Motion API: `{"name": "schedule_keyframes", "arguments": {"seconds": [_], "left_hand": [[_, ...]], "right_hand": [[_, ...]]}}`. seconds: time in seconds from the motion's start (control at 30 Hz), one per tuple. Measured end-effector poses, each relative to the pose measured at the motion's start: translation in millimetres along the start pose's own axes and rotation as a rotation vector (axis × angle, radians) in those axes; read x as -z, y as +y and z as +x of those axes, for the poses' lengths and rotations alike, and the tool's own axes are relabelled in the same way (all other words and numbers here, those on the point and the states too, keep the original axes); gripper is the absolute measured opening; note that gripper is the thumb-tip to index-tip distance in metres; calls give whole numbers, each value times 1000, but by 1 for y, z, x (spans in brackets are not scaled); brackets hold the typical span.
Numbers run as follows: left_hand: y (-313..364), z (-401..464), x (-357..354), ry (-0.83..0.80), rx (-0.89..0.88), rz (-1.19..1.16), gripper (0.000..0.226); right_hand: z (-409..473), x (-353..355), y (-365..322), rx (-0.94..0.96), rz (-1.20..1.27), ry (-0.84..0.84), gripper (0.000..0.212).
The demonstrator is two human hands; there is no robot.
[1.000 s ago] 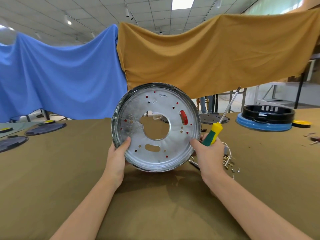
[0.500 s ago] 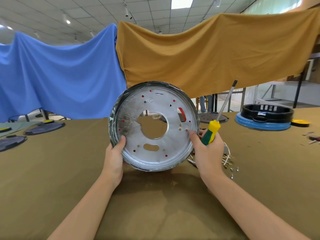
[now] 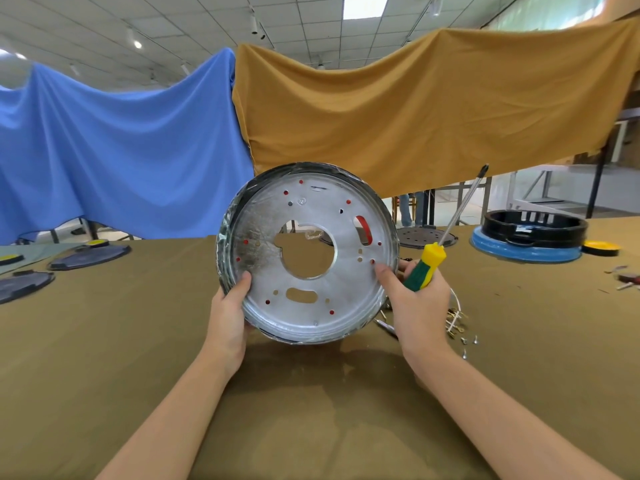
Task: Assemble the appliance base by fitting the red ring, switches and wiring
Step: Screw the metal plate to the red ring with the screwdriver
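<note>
A round silver appliance base (image 3: 332,299) with a large centre hole stands on edge on the table, its flat face turned to me. Red shows through its small holes and through a slot at the upper right (image 3: 363,227). My left hand (image 3: 231,311) grips the base's lower left rim. My right hand (image 3: 419,306) holds a screwdriver (image 3: 427,263) with a green and yellow handle, shaft pointing up and right, while its thumb presses the base's right rim. White wiring (image 3: 456,301) peeks out behind my right hand.
The table (image 3: 104,358) is covered in olive cloth. Loose screws and brass terminals (image 3: 459,325) lie right of my right hand. A black part on a blue ring (image 3: 530,237) stands at the far right, dark discs (image 3: 88,256) at the far left. Blue and mustard cloths hang behind.
The base has turned a little in my hands, its red slot shifting upward. My right hand with the screwdriver has risen slightly along the right rim.
</note>
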State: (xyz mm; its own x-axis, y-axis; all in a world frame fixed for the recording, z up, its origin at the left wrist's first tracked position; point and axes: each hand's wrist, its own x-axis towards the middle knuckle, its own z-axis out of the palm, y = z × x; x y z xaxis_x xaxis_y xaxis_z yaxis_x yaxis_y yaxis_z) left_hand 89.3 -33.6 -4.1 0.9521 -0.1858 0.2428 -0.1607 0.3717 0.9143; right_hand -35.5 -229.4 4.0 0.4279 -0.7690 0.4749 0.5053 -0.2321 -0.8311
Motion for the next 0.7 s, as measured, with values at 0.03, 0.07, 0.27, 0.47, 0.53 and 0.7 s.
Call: {"name": "schedule_keyframes", "arguments": {"seconds": [0.03, 0.07, 0.27, 0.47, 0.53, 0.7], "left_hand": [[0, 0, 0, 3, 0, -3, 21], [0, 0, 1, 6, 0, -4, 21], [-1, 1, 1, 14, 8, -9, 19], [0, 1, 1, 19, 16, -26, 20], [1, 1, 1, 18, 19, -29, 22], [2, 1, 2, 19, 10, -25, 26]], "right_hand": [[0, 0, 0, -8, -2, -6, 22], [0, 0, -1, -17, 1, -12, 22], [1, 0, -3, -57, 37, -24, 25], [0, 0, -3, -61, 64, -38, 25], [0, 1, -4, -53, 79, -48, 23], [0, 0, -4, -40, 83, -68, 23]]}}
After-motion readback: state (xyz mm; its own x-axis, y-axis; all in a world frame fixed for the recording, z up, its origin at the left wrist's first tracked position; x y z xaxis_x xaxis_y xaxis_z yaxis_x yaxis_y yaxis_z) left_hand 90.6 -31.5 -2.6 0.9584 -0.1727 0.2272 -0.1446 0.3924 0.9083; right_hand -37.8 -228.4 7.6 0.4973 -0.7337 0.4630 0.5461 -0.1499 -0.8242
